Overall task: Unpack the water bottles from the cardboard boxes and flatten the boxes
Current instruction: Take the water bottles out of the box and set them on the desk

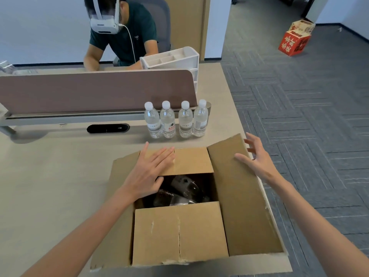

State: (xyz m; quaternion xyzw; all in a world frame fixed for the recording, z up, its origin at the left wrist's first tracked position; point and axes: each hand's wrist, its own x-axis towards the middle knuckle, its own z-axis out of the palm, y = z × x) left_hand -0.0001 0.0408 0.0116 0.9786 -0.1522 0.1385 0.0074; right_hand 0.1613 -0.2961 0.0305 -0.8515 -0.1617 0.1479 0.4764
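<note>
A brown cardboard box sits on the desk's near right corner with its flaps partly open. Through the gap I see clear water bottles lying in the dark inside. My left hand lies flat, fingers straight, on the far inner flap and the left flap. My right hand is spread open at the far end of the raised right flap, thumb touching the cardboard. Several upright water bottles with white caps stand in a row on the desk just beyond the box.
A brown divider panel crosses the desk behind the bottles, with a white organiser past it. A person with a headset sits on the far side. Grey carpet lies to the right, with a red box far back.
</note>
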